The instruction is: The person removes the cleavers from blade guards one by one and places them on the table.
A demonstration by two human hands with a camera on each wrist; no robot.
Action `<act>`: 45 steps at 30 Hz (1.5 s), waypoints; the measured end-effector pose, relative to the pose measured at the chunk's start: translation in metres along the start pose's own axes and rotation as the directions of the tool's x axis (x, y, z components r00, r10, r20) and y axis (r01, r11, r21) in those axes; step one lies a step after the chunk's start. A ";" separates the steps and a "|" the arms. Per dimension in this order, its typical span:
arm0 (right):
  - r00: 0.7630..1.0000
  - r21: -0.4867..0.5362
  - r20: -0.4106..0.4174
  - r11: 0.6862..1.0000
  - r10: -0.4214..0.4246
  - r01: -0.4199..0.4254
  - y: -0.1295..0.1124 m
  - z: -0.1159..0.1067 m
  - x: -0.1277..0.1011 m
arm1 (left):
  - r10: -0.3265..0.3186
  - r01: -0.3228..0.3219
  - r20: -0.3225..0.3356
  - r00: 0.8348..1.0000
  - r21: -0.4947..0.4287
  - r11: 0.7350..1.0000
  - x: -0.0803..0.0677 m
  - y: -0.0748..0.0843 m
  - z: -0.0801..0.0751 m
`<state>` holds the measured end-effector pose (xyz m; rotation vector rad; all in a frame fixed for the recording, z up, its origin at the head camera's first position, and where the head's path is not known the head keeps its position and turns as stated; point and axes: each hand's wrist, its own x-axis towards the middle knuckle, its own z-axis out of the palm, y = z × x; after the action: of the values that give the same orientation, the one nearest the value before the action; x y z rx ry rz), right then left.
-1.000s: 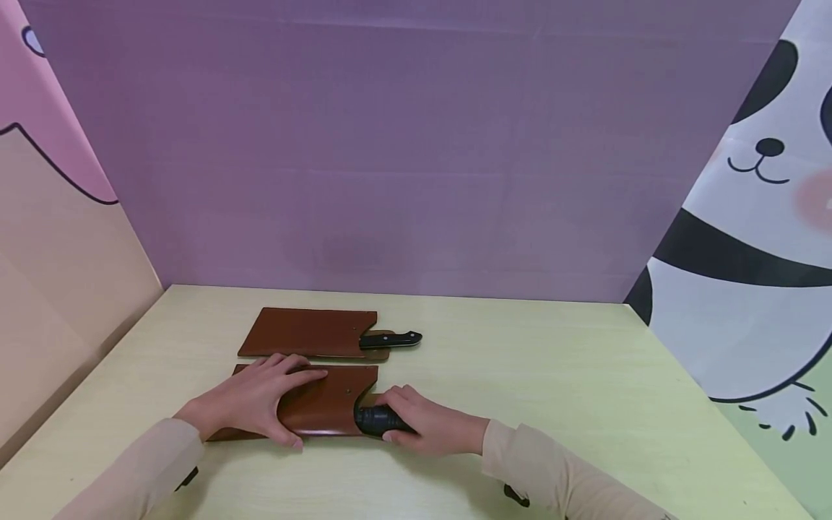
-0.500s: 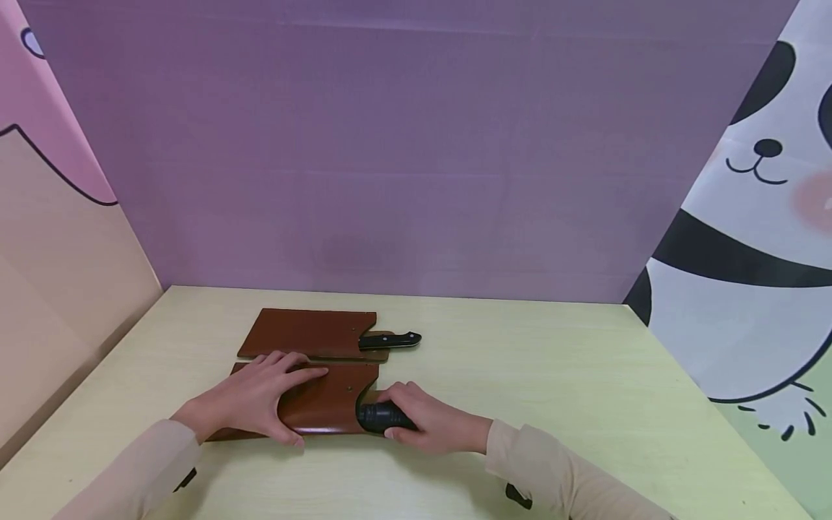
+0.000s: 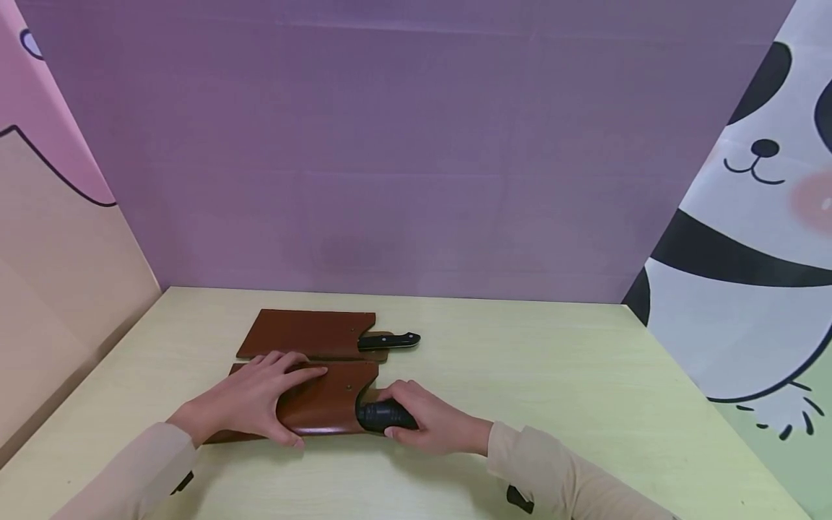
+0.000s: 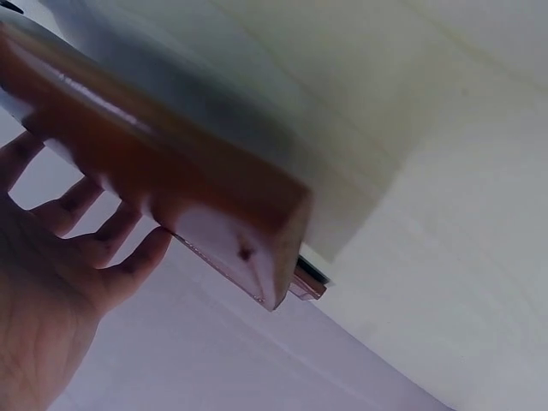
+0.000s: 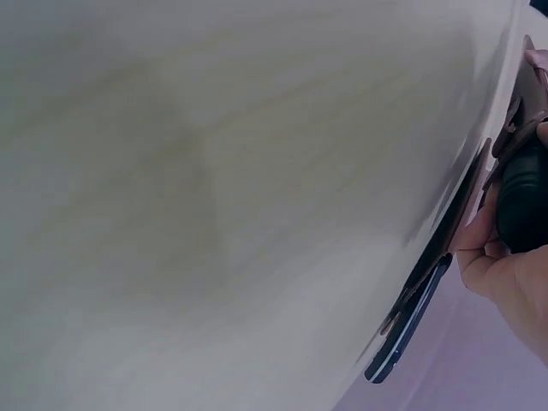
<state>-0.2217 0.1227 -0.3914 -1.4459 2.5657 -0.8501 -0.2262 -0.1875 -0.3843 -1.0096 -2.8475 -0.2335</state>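
Note:
Two brown leather sheaths lie on the pale green table (image 3: 552,375). The near sheath (image 3: 328,404) is under my left hand (image 3: 260,397), whose fingers rest flat across its top and whose thumb lies along its front edge. My right hand (image 3: 425,422) grips the black handle (image 3: 380,417) of the knife that sits in this sheath. In the left wrist view the near sheath (image 4: 171,188) shows with my fingers (image 4: 77,223) on it. The right wrist view shows the handle (image 5: 524,205) in my fingers.
The far sheath (image 3: 308,334) holds a second knife, with its black handle (image 3: 390,340) sticking out to the right. A purple wall stands behind the table, a pink panel on the left, a panda panel on the right.
My right hand has shifted a little to the right with the handle. The left hand stays on the sheath.

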 end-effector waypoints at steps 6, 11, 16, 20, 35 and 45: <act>1.000 0.029 -0.031 1.000 0.003 -0.002 -0.002 -0.001 -0.001 | -0.005 0.005 0.004 1.000 0.006 1.000 -0.001 0.001 -0.001; 0.999 0.052 -0.041 0.998 0.027 -0.025 -0.003 0.000 -0.002 | -0.008 0.008 -0.001 1.000 0.012 1.000 -0.001 0.003 -0.002; 0.998 0.056 -0.052 0.998 0.042 -0.039 -0.003 0.000 -0.003 | -0.011 0.011 0.003 1.000 0.005 1.000 0.000 0.004 -0.003; 0.997 0.062 -0.062 0.997 0.051 -0.047 -0.004 -0.001 -0.003 | -0.012 0.012 0.003 1.000 -0.002 1.000 0.001 0.005 -0.004; 0.995 0.033 -0.095 0.999 0.020 -0.017 -0.003 -0.002 -0.005 | -0.014 0.014 -0.006 1.000 -0.001 1.000 0.002 0.007 -0.003; 0.992 -0.004 -0.128 1.000 -0.004 0.003 -0.004 -0.001 -0.007 | -0.017 0.017 -0.016 1.000 0.012 1.000 0.003 0.010 -0.004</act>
<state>-0.2155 0.1271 -0.3896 -1.4423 2.6579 -0.9699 -0.2224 -0.1787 -0.3792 -0.9776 -2.8403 -0.2247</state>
